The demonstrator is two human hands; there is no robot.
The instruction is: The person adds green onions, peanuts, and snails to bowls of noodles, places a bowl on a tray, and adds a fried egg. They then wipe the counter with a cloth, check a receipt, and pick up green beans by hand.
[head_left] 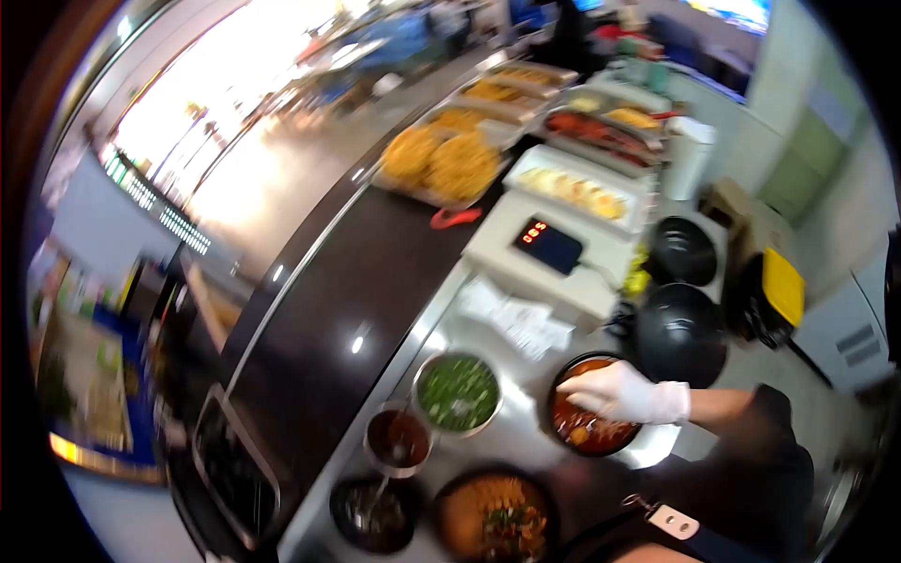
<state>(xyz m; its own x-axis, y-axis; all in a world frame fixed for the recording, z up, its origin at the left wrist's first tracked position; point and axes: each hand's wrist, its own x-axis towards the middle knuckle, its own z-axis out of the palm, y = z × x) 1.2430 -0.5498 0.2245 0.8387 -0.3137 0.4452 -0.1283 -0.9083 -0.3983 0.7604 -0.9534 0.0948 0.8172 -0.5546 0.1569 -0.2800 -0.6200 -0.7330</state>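
Observation:
My right hand, in a white glove, is over a black bowl of red soup. Its fingers are drawn together and point down toward the broth; anything between them is hidden. A yellowish round piece, perhaps egg, floats near the bowl's front. Left of this bowl stands a metal container of chopped green onions. Beside that is a smaller metal pot of dark red sauce. A second black bowl holds brownish broth and a chopped, dark and green topping. My left hand is out of view; only some bare arm shows at the bottom edge.
Paper slips lie near a white scale bearing a tray of halved eggs. Behind are trays of fried food. Black bowls stand at the right. A dark bowl with utensils sits at the lower left.

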